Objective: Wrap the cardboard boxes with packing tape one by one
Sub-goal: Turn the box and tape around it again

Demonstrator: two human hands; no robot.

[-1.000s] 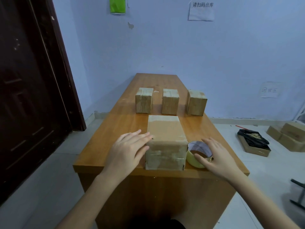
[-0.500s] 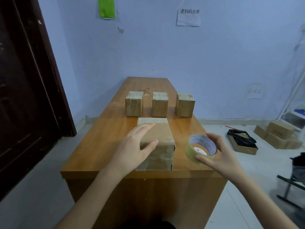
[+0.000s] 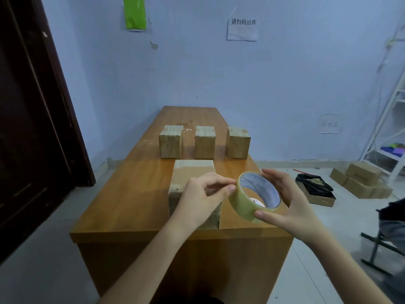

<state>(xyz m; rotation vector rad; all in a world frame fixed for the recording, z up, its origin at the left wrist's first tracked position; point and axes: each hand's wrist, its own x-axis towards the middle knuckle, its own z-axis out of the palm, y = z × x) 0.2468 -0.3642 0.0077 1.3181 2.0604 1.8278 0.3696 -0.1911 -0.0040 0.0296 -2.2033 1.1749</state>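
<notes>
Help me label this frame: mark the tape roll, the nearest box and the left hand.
tape roll (image 3: 241,201), head view, clear outer band.
nearest box (image 3: 192,173), head view, top face.
left hand (image 3: 202,198), head view, back of hand.

Tape roll (image 3: 255,196) in right hand (image 3: 291,207), left hand (image 3: 203,198) fingertips at its edge.

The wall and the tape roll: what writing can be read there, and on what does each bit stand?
"请扫码出库": printed on the white paper sheet taped high on the wall.
"回收区", as far as I can tell: handwritten, faint, on the small paper note lower on the wall at right; the middle sign is unsure.
Tape roll, held in the right hand: a label inside the core, too blurred to read.
Green sheet: no writing visible.
</notes>
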